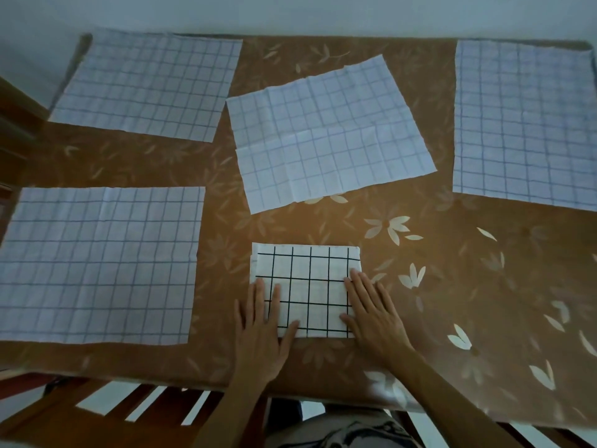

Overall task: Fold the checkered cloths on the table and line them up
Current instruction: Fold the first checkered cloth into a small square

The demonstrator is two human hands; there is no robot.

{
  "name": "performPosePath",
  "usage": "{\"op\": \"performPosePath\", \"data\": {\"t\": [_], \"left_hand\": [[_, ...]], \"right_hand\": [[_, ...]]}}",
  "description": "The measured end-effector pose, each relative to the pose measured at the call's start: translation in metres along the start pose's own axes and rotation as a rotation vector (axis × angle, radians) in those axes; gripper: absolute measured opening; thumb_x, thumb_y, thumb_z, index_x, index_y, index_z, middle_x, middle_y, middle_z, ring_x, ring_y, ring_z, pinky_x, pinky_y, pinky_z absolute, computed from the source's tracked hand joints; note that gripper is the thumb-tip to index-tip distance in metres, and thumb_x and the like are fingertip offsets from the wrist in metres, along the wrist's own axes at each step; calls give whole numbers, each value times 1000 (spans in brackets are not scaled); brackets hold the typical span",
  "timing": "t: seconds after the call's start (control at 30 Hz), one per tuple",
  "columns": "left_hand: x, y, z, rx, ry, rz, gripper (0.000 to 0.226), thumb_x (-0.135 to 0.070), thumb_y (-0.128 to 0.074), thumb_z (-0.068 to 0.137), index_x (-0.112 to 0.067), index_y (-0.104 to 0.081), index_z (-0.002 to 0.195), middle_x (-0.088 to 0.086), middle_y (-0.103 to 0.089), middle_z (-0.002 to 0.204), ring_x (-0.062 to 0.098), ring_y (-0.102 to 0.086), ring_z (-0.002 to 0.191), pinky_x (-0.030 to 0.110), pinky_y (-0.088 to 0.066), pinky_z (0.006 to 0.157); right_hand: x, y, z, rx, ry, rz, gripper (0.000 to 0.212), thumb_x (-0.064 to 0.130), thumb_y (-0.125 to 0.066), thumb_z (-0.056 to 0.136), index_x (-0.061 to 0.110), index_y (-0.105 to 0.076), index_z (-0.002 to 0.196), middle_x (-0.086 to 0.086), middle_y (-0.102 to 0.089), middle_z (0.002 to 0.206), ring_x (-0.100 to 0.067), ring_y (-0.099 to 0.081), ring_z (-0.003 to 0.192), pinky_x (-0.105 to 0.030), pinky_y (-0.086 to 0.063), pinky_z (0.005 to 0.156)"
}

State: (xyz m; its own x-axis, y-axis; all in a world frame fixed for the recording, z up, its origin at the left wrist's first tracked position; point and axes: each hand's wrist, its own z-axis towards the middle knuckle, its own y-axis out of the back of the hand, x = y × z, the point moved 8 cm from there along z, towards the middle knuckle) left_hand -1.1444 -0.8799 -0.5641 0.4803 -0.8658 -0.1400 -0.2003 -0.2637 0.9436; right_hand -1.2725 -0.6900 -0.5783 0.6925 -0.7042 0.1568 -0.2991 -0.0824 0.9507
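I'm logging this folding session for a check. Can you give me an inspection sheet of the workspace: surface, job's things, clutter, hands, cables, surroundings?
Surface: table under a brown floral cover.
Job's things: one folded cloth near the front edge; four lie flat and unfolded: far-left cloth, near-left cloth, centre cloth, right cloth. The centre cloth is creased and skewed.
Clutter: nothing seen.
Hands: left hand flat on the folded cloth's left edge; right hand flat on its right edge.
Cables: nothing seen.
Surroundings: wooden chair at the near edge; pale wall behind the table.
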Motion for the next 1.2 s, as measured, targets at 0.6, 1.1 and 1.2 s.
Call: {"op": "performPosePath", "data": {"t": [0.6, 1.1, 1.2], "left_hand": [[4, 23, -4, -5, -51, -98, 80, -53, -56, 91, -24, -21, 157, 10, -3, 167, 28, -12, 153, 44, -22, 120], [-50, 28, -12, 86, -388, -179, 87, -45, -65, 84, -33, -17, 156, -6, 2, 167, 14, 6, 153, 38, -8, 124], [-55, 20, -13, 100, -372, -200, 91, -25, -69, 87, -29, -13, 158, -8, -1, 166, 10, 1, 153, 33, -13, 125]], "right_hand": [[-17, 82, 93, 174, -113, 181, 48, 40, -68, 87, 16, -51, 125, -5, -55, 127, -25, -54, 114, -37, -44, 95], [-42, 63, 17, 88, -527, 1039, 37, 29, -66, 93, 11, -59, 124, -2, -67, 107, -19, -64, 94, -39, -57, 85], [-37, 52, 4, 96, -585, 1256, 27, 15, -73, 86, 18, -59, 109, -6, -69, 114, -19, -68, 96, -42, -59, 85]]}}
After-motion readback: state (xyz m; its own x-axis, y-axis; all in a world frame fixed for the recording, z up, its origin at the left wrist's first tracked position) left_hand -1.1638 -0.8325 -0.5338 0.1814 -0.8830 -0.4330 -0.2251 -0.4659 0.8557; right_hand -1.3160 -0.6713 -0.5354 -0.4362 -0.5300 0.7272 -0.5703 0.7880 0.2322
